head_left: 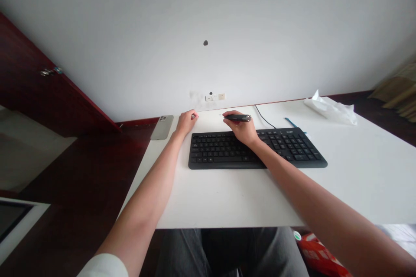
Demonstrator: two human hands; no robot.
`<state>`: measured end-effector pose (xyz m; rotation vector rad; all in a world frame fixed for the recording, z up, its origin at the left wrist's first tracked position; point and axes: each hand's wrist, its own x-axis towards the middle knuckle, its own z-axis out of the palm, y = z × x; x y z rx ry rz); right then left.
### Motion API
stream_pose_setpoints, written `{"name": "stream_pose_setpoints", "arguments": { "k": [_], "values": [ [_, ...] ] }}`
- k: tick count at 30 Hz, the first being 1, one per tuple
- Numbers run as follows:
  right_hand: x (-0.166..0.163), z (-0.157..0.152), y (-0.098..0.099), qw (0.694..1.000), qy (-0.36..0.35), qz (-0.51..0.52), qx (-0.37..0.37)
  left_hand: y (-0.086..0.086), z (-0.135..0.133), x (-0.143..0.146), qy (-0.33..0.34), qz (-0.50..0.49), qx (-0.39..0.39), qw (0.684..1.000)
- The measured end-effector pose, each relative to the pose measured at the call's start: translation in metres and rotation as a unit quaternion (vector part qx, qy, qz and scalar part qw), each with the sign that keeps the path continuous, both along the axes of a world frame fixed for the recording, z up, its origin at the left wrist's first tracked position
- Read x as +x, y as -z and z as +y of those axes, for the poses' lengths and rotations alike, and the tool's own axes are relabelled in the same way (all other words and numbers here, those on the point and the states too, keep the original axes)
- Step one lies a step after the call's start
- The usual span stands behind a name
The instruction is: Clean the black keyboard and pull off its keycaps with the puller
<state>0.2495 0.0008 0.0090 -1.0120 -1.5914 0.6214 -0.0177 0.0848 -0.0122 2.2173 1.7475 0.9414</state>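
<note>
My right hand [239,129] is closed around a black marker pen [238,117], its tip pointing left and down near the white tabletop behind the keyboard. Faint thin lines show on the surface close to that tip. Below my right wrist lies a black keyboard [227,151], partly covered by the hand and forearm. To the left, my left hand [186,122] rests on the table with its fingers curled in; what they hold, if anything, is too small to tell. A grey phone [164,127] lies beside it, camera side up, at the table's left edge.
On the right of the white table [357,169] lie a crumpled white plastic bag [331,109] and a thin blue stick-like thing [290,122]. A black cable [264,117] runs from the keyboard toward the wall. Sockets [215,97] sit low on the wall.
</note>
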Motion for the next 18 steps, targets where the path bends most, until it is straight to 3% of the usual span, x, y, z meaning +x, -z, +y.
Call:
{"name": "stream_pose_setpoints", "arguments": {
  "k": [5, 14, 16, 18],
  "values": [
    [-0.001, 0.003, 0.001, 0.996, -0.045, 0.062, -0.047, 0.005, 0.006, -0.001, 0.005, -0.043, 0.001, 0.999],
    [0.001, 0.002, 0.002, 1.0, -0.008, -0.006, -0.015, 0.015, 0.013, -0.007, 0.022, -0.086, -0.002, 0.996],
    [0.002, 0.002, 0.001, 1.0, -0.004, -0.014, -0.007, 0.011, 0.014, -0.006, 0.029, -0.093, 0.011, 0.995],
    [0.002, 0.003, 0.002, 1.0, -0.002, -0.016, -0.003, -0.005, 0.013, -0.002, 0.038, -0.103, 0.043, 0.993]
  ]
}}
